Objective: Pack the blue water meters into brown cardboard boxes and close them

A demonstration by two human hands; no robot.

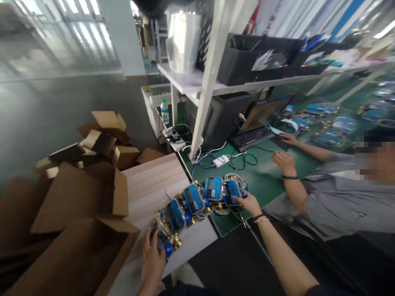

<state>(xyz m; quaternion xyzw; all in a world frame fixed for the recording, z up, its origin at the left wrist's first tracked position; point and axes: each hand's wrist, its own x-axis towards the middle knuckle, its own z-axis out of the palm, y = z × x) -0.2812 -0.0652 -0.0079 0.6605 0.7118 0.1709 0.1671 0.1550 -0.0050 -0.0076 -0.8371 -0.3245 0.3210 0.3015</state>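
A row of meters with blue faces, clear covers and brass fittings lies across a wooden board and the green table. My left hand (152, 257) closes round the near-left end of the row, at a brass-bodied meter (166, 228) with a blue cap (168, 248). A thin pen-like stick (159, 222) rises by its fingertips; whether they hold it I cannot tell. My right hand (250, 204) has thumb and fingers on the rightmost blue-faced meter (233, 190). Between the hands sit more meters, a tilted one (194, 199) and a flatter one (214, 188), with coiled grey cables.
Open cardboard boxes (80, 197) crowd the left side. A shelf post (206, 82), computer tower (222, 119), keyboard (251, 138) and loose cables stand behind the row. At right sits a co-worker (327, 201), hands over the table. More meters (330, 135) lie beyond.
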